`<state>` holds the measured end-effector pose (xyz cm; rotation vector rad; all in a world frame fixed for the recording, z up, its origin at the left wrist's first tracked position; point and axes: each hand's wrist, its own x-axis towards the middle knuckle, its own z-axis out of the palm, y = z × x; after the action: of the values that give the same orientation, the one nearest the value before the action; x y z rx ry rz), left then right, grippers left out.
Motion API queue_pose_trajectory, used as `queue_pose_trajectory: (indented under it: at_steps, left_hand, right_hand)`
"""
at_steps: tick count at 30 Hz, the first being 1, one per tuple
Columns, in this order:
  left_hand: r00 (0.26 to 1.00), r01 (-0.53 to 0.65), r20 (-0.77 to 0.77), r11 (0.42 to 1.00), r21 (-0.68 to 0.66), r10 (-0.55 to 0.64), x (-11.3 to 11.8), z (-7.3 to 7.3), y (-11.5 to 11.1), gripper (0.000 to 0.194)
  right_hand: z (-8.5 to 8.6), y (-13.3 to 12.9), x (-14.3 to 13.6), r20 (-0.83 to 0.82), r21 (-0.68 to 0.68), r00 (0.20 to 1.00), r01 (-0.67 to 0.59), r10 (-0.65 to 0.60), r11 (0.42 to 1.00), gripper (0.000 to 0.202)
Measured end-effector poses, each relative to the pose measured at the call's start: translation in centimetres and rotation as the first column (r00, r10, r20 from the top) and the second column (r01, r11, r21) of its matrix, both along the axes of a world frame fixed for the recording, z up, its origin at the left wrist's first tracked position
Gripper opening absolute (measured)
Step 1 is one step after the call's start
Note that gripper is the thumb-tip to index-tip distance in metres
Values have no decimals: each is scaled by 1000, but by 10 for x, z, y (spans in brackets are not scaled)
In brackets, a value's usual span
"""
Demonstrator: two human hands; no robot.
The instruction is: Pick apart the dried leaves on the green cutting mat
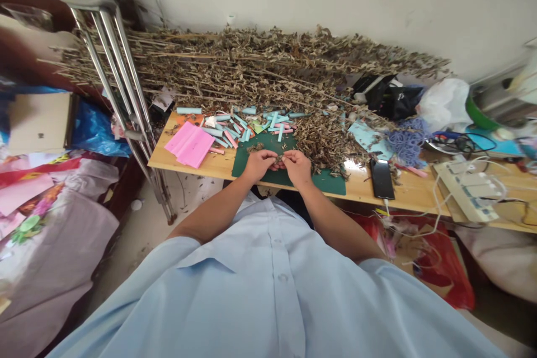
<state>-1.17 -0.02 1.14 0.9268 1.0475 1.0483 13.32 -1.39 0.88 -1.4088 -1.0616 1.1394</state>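
Note:
My left hand [260,165] and my right hand [297,166] meet over a dark green cutting mat [325,183] at the table's front edge. Fingertips of both hands pinch a small bit of dried leaves [280,159] between them. Just right of my right hand lies a heap of dried leaves [321,140]. Behind the mat, several blue and pink paper rolls [239,126] are scattered. Folded pink paper sheets [190,144] rest to the left of my left hand.
Long dried plant stalks [235,61] lie along the wall. Metal crutches [121,67] stand at the left. Toward the right are a phone [381,179] on a cable, a purple yarn bundle [406,141], a power strip [465,190] and a white plastic bag [444,102].

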Motion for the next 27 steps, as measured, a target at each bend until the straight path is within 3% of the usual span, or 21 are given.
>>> queue_pose_trajectory:
  at_steps: [5,9,14,17,22,27]
  left_hand:
    - [999,13,-29,1000,-6,-13,1,-1,1,18]
    - [997,63,-43,998,24,-62,1,0,0,21]
    - [996,38,-76,999,22,-36,1,2,-2,16]
    - [995,26,-91,1000,-9,-26,1,4,-2,12]
    - [999,15,-29,999,-32,-16,1,3,0,16]
    - [999,34,-8,999,-16,-34,2,3,0,17]
  right_hand:
    - [-3,-2,4,148,99,989,-20,5,995,25]
    - [2,-7,4,405,186,914,-75,-7,980,24]
    - [12,-10,2,516,215,856,-145,13,966,25]
    - [11,-8,0,439,181,898,-116,26,977,26]
    - [-1,3,2,94,18,994,62,-64,998,33]
    - [-3,4,3,106,29,994,17,-20,999,32]
